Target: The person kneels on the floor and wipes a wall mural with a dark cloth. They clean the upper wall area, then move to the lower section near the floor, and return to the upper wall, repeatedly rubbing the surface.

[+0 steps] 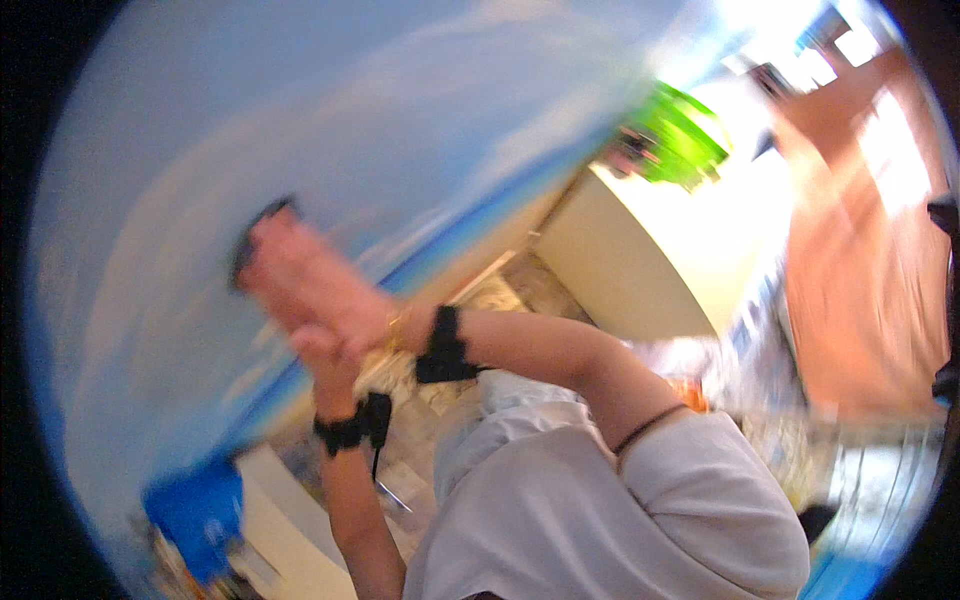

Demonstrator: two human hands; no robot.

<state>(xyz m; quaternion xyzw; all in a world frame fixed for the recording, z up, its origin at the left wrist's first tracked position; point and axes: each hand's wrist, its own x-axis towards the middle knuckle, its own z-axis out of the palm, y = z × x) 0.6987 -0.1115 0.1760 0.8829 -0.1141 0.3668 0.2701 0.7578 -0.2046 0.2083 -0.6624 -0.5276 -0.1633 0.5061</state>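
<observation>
Both of my hands are raised together before a wall painted with sky and clouds (187, 150), and motion blurs them. My right hand (319, 274) reaches in from the right, with its fingers around a dark, flat-looking object (244, 259). Most of that object is hidden behind the fingers, so its kind is unclear. Against the heel of my right hand lies my left hand (326, 349); blur hides whether it grips anything. Black straps with small boxes sit on the left wrist (341, 433) and the right wrist (446, 349).
A bright green object (679, 139), blurred, stands at the upper right by a beige panel (615, 259). Farther right spreads an orange-brown surface (862, 285). At lower left, a blue object (199, 517) is beside another pale panel (289, 525).
</observation>
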